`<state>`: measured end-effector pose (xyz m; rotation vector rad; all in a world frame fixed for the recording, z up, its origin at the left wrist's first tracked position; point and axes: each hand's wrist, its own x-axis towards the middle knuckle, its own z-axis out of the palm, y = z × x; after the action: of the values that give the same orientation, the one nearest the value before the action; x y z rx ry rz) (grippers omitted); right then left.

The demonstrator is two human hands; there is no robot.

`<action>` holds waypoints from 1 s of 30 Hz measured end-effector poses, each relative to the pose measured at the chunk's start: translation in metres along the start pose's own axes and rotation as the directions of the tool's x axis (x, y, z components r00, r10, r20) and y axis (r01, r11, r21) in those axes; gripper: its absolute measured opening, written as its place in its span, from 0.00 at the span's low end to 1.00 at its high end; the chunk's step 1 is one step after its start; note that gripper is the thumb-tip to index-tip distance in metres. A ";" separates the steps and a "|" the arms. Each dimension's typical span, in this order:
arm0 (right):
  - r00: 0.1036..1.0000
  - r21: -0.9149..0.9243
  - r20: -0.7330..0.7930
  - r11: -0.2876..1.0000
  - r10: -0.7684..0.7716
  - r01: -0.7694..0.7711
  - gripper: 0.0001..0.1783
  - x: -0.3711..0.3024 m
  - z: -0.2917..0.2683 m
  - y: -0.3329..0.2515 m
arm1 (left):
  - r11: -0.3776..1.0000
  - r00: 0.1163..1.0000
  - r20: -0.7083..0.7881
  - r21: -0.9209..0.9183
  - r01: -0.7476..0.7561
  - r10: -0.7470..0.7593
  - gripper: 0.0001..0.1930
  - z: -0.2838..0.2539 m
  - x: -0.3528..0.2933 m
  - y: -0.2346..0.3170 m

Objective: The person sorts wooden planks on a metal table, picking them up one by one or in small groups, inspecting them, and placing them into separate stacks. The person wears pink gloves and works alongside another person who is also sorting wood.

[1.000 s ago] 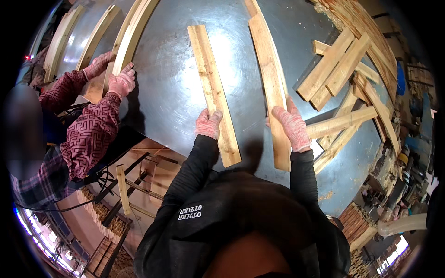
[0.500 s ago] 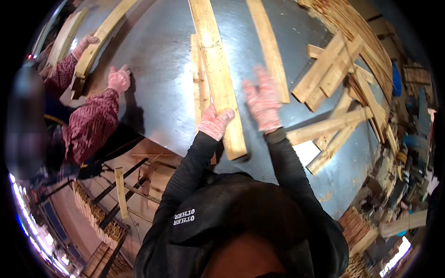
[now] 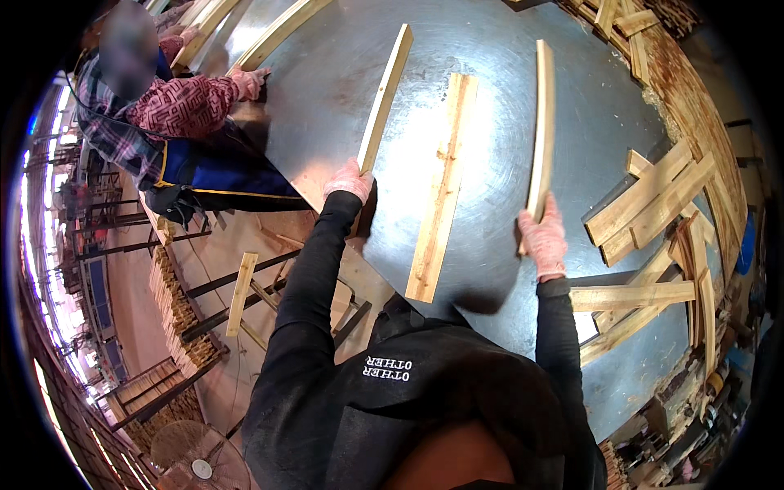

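Observation:
Both my hands wear pink-and-white knit gloves. My left hand (image 3: 349, 181) is closed around the near end of a wooden board (image 3: 385, 102), which stands on its narrow edge and slants away from me. Over on the right, my right hand (image 3: 544, 238) grips the near end of a second board (image 3: 541, 122), also turned on edge. Between them a third board (image 3: 443, 192) lies flat on the metal table (image 3: 327, 106), touched by neither hand. The fingers of both hands are partly hidden by the boards and the gloves' angle.
At the left a co-worker's gloved hand (image 3: 249, 82) is beside another board (image 3: 282, 33). Several loose boards (image 3: 653, 196) lie crossed at the table's right side, by a rough wooden edge (image 3: 694, 106). Below left stand dark metal rails (image 3: 237, 282) and stacked wood strips (image 3: 175, 310).
My hands have moved apart. The right hand was open and empty and now grips the right board. The left hand has moved left with a board, now on edge. My view has shifted.

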<state>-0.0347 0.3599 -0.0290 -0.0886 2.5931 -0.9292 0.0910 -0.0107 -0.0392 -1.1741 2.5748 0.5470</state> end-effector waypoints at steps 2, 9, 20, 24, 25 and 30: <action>0.995 0.151 0.065 0.986 -0.081 0.070 0.42 -0.018 0.020 0.008 | 1.000 1.000 -0.019 -0.022 0.021 -0.021 0.27 -0.014 -0.005 0.010; 0.946 0.741 0.299 0.655 -0.126 -0.147 0.29 -0.055 0.079 0.080 | 0.939 0.925 -0.162 0.057 -0.338 0.343 0.47 0.040 -0.128 0.072; 0.961 0.879 0.246 0.447 -0.128 -0.165 0.26 -0.075 0.035 0.038 | 0.146 0.783 0.310 -0.950 0.275 0.540 0.34 0.108 -0.115 0.110; 0.978 0.874 0.178 0.473 -0.107 -0.108 0.26 -0.069 0.053 0.058 | 0.023 0.719 0.405 -0.879 0.476 0.564 0.34 0.109 -0.133 0.138; 0.973 0.926 0.224 0.324 -0.059 -0.193 0.25 -0.068 0.055 0.059 | 0.535 0.811 0.408 -0.833 0.142 0.420 0.36 0.090 -0.140 0.144; 0.927 0.737 -0.139 0.588 -0.350 0.332 0.24 -0.079 0.047 0.038 | 0.248 0.946 0.114 -0.968 0.037 0.303 0.30 0.074 -0.127 0.138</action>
<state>0.0585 0.3761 -0.0591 -0.3761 1.9715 -2.0666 0.0728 0.1894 -0.0256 -0.9339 1.9013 2.4186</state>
